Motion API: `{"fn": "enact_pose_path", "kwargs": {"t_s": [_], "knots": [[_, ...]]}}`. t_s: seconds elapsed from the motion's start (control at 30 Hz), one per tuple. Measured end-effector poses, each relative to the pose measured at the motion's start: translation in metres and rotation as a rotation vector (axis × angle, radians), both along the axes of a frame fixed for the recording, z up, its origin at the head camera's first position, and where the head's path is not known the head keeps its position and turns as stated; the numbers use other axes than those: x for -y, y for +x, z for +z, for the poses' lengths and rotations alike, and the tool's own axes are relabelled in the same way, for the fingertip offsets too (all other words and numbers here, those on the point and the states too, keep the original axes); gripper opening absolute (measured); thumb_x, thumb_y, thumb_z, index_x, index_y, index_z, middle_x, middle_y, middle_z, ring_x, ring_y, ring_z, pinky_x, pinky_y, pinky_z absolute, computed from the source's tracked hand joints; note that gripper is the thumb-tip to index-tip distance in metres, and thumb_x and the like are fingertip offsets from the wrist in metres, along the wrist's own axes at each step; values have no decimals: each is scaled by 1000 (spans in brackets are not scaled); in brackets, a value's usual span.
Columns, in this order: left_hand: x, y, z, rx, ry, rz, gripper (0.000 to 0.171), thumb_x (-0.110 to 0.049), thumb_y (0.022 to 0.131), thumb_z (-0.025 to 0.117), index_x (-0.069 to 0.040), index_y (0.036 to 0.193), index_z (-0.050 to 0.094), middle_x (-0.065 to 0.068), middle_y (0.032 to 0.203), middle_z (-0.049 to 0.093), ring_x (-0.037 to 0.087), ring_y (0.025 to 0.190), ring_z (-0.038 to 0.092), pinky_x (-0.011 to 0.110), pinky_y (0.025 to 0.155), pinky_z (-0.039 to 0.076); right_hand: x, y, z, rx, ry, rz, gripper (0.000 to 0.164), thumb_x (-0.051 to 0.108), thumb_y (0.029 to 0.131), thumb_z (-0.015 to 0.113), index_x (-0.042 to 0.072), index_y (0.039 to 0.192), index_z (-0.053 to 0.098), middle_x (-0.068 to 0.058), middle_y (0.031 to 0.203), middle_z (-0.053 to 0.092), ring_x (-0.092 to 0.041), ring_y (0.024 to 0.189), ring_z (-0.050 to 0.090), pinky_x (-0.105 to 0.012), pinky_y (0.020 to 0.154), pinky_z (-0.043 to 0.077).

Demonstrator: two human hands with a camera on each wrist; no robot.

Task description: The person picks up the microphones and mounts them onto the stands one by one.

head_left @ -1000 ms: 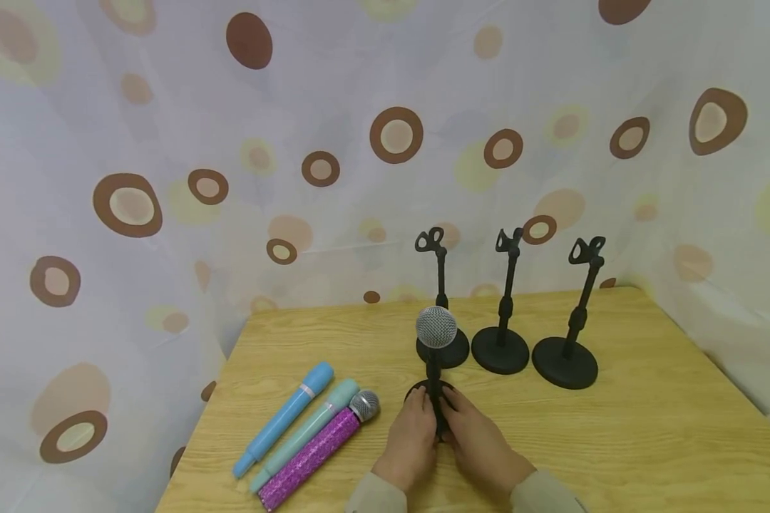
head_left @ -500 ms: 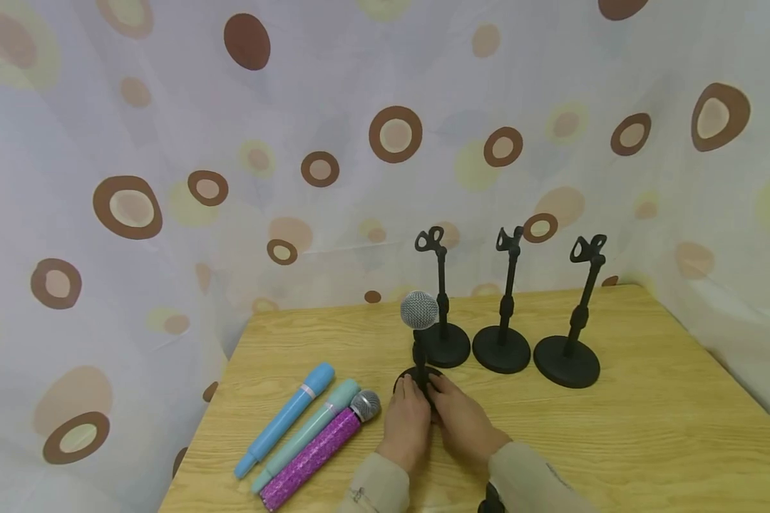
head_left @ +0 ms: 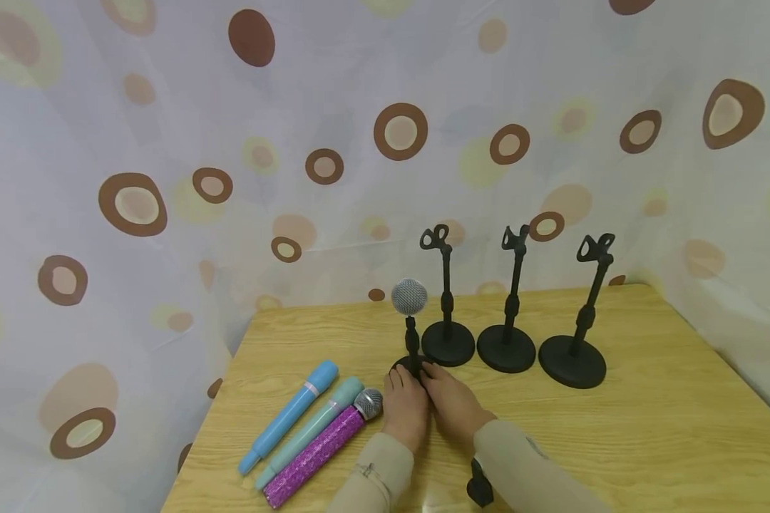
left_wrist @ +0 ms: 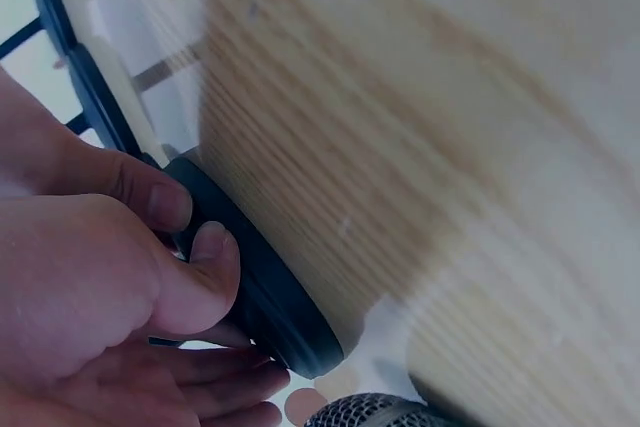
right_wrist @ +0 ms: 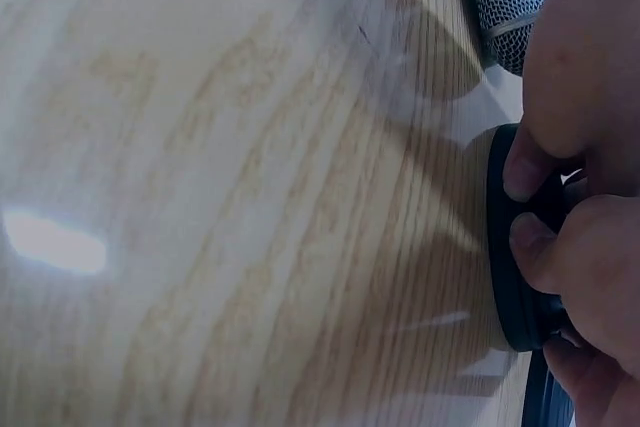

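In the head view, a black round-base microphone stand (head_left: 413, 342) stands upright, a silver-grille microphone (head_left: 409, 296) at its top. My left hand (head_left: 406, 410) holds the near left side of its base, and my right hand (head_left: 452, 406) grips the right side. Both thumbs lie on top of the base (left_wrist: 285, 312) in the left wrist view, with fingers round its edge. The right wrist view has the same base (right_wrist: 505, 247) low at the tabletop. The microphone's handle is hidden behind its grille in the head view.
Three black stands with bare clips, a left one (head_left: 449, 345), a middle one (head_left: 507, 349) and a right one (head_left: 572, 363), line the back. Left of my hands lie a blue microphone (head_left: 289, 413), a mint-green one (head_left: 311, 431) and a glittery purple one (head_left: 317, 456). A patterned curtain (head_left: 346, 214) hangs behind.
Both hands have slid the stand with its microphone away from me and to the left, so it now sits beside the leftmost bare stand instead of in front of it.
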State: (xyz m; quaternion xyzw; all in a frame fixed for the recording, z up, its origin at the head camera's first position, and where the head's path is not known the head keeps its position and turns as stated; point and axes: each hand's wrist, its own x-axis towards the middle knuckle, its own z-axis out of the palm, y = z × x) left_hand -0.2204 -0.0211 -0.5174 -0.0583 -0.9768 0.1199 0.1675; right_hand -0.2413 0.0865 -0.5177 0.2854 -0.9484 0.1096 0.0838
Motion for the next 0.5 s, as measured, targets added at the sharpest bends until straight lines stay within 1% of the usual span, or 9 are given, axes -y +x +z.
{"fn": "enact_pose_path", "kwargs": {"t_s": [0.1,0.13,0.17,0.23,0.37,0.5], "knots": [[2,-4,-2,-35,-26,26,27,-20,95,56,-7,111,74,12,120,66,25,111,61,35,102,47,4,-5,0,9,0,11,39,2,91,68,-8,129,60,-22,138,56,-34,130,54,-42,105,49],[3,-6,-2,-43,-29,34,27,-18,94,56,-7,110,74,12,119,67,25,111,62,35,102,46,6,-7,0,8,-6,14,39,2,91,67,-8,128,61,-22,138,57,-34,130,54,-42,105,49],[3,-7,1,-19,-41,50,28,-19,95,55,-7,112,74,12,121,66,25,113,61,36,104,45,7,-9,0,10,-12,16,39,1,91,67,-8,128,61,-22,138,57,-34,130,54,-42,105,49],[4,-11,2,22,-63,71,29,-19,96,53,-9,114,73,12,122,66,25,115,60,38,108,42,9,-12,-1,19,-27,17,39,1,91,67,-7,129,61,-22,138,57,-35,129,55,-42,104,49],[7,-19,7,118,-92,88,32,-20,99,49,-10,119,71,13,126,64,27,119,58,42,113,38,11,-19,-3,59,-44,7,40,2,92,66,-7,131,59,-22,141,54,-36,131,53,-44,105,48],[10,-27,9,164,-76,90,32,-18,101,48,-9,123,69,14,129,63,27,120,58,44,114,37,13,-25,-5,67,-37,13,41,4,94,65,-7,133,57,-23,143,51,-37,133,51,-45,106,47]]}}
